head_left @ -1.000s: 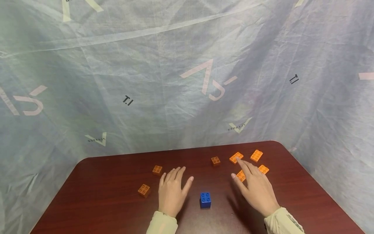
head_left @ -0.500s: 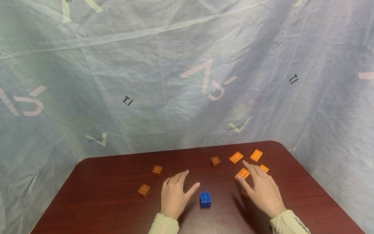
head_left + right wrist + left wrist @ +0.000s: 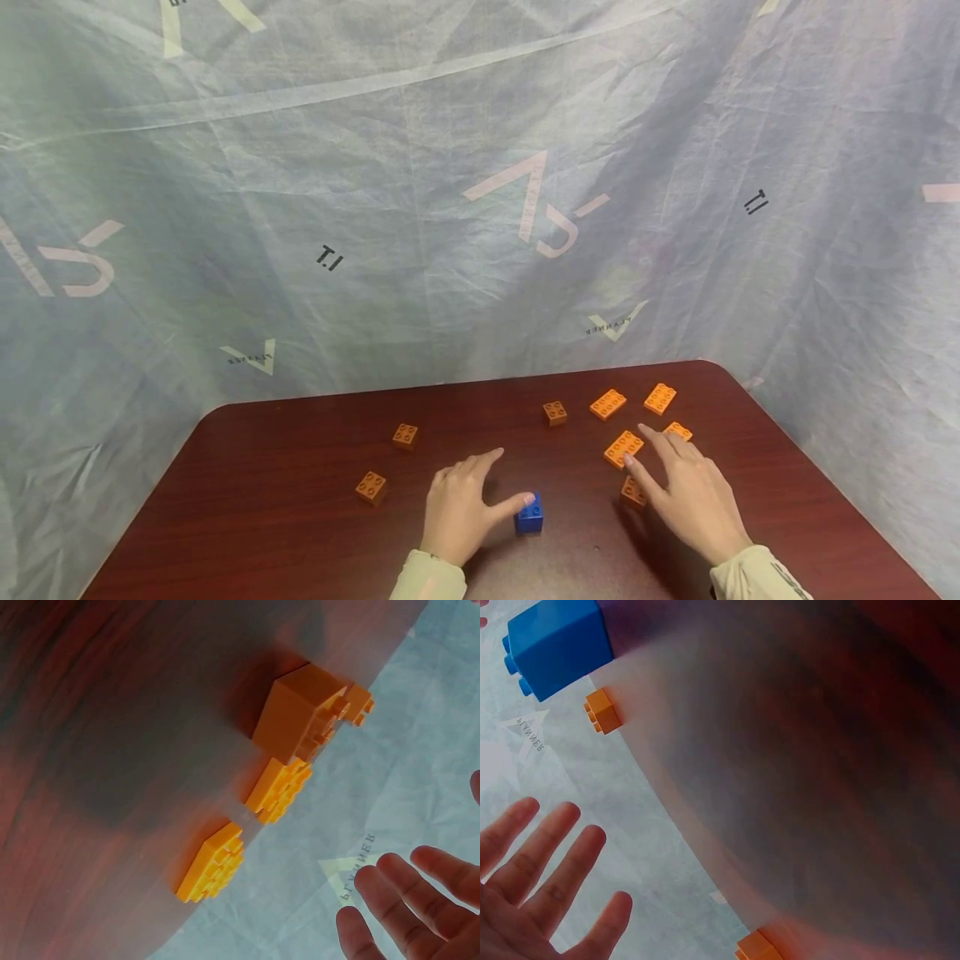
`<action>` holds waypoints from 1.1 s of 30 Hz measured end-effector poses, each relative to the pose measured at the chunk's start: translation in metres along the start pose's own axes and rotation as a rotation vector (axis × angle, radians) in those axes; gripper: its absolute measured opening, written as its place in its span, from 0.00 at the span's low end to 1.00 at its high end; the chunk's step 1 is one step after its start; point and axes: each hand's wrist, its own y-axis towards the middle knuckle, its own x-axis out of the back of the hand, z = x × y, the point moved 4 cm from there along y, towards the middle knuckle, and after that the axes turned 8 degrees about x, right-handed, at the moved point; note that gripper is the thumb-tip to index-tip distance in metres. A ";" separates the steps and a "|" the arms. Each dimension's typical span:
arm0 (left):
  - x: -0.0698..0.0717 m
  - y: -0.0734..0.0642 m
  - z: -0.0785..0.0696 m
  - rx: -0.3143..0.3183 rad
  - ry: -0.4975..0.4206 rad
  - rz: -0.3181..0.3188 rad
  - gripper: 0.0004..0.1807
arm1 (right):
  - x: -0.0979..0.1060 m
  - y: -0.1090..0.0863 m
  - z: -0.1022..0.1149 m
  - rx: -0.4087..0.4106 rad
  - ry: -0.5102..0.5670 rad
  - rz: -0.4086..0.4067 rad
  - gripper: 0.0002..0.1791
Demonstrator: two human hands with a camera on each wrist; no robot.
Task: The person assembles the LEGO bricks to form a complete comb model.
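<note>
My left hand (image 3: 461, 510) hovers over the table with fingers spread and holds nothing. Its thumb tip overlaps the blue toy brick (image 3: 530, 522) in the head view, while the left wrist view shows the fingers apart from that blue brick (image 3: 561, 646). My right hand (image 3: 693, 502) hangs above the right side, its fingers loosely spread and holding nothing. Nearest to it are a brown-orange brick (image 3: 632, 493), partly hidden by the thumb, and a flat orange brick (image 3: 622, 449). Another flat orange brick (image 3: 678, 431) is partly covered by the right fingers.
Two brown-orange bricks (image 3: 371, 487) (image 3: 405, 436) lie on the left of the dark red table (image 3: 262, 517), and one more brick (image 3: 555, 413) at the back. Flat orange bricks (image 3: 608, 404) (image 3: 660, 398) lie back right. A printed grey cloth (image 3: 420, 250) hangs behind.
My left hand has moved right, bringing its thumb over the blue brick. My right hand has drawn back to the right, uncovering flat orange bricks and part of a brown-orange brick.
</note>
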 end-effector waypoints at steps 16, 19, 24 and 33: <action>-0.014 -0.003 -0.003 -0.086 0.062 0.125 0.46 | -0.013 -0.001 -0.008 -0.063 -0.031 0.130 0.35; -0.015 -0.003 -0.005 -0.098 0.083 0.131 0.45 | -0.014 -0.001 -0.009 -0.070 -0.031 0.147 0.36; -0.015 -0.002 -0.006 -0.119 0.101 0.149 0.39 | -0.016 -0.001 -0.009 -0.070 -0.026 0.173 0.37; -0.016 -0.001 -0.007 -0.126 0.108 0.179 0.32 | -0.022 -0.002 -0.011 -0.096 -0.011 0.261 0.36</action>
